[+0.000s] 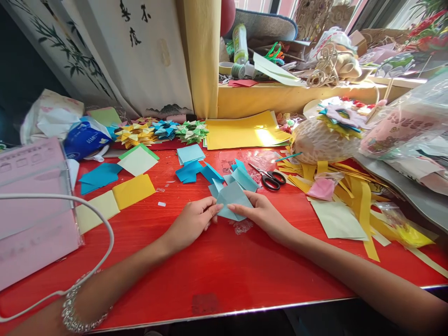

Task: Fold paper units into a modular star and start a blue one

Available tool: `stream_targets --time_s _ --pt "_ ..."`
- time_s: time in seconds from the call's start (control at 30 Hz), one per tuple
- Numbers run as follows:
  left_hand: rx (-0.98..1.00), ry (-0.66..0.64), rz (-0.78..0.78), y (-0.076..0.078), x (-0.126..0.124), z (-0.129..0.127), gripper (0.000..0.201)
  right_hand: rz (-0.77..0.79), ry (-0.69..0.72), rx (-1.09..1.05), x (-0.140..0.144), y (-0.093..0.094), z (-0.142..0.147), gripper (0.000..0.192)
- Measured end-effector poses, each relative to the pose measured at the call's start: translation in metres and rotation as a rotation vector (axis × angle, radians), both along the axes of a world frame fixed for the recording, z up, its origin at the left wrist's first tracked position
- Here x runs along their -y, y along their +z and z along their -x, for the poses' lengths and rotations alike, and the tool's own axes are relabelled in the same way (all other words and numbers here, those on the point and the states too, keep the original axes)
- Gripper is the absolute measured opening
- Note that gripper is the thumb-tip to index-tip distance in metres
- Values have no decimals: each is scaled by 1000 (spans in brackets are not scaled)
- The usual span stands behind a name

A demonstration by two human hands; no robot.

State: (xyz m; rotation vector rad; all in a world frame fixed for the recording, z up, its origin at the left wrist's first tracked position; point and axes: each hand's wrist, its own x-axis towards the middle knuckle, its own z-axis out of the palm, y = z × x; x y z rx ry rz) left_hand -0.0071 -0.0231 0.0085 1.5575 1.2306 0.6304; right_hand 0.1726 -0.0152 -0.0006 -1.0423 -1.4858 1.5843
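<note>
Left hand (192,220) and right hand (263,213) both pinching light blue folded paper (232,199) flat on red table (217,261), scissors (269,177) just beyond paper, blue scraps (192,171) beyond it too.

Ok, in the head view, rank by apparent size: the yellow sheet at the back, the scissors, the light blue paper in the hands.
1. Yellow sheet, clearly largest.
2. Light blue paper, held by the left hand and right hand.
3. Scissors, close to the paper in extent, so this order is unsure.
</note>
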Motion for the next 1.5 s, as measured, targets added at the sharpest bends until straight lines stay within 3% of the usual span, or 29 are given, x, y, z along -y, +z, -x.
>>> stream_targets --time_s 0.2,0.6,0.8,0.97,1.13,1.33,1.5 --pt "-19 -53 -10 1 0 0 24 34 24 44 -2 5 -1 18" --pt "20 19 -34 -1 0 1 26 -4 36 20 -6 -2 -2 24" --pt "-8 69 14 0 2 1 29 13 137 74 -1 1 0 25" --pt "23 52 30 2 2 1 31 -151 -33 140 2 -3 0 27" --pt "18 61 -1 -1 1 1 31 -152 8 156 0 -6 0 28" --pt "75 52 19 2 0 1 29 -188 -39 153 0 -3 0 22" --pt "123 49 44 3 0 1 29 -314 -93 190 2 2 -4 27"
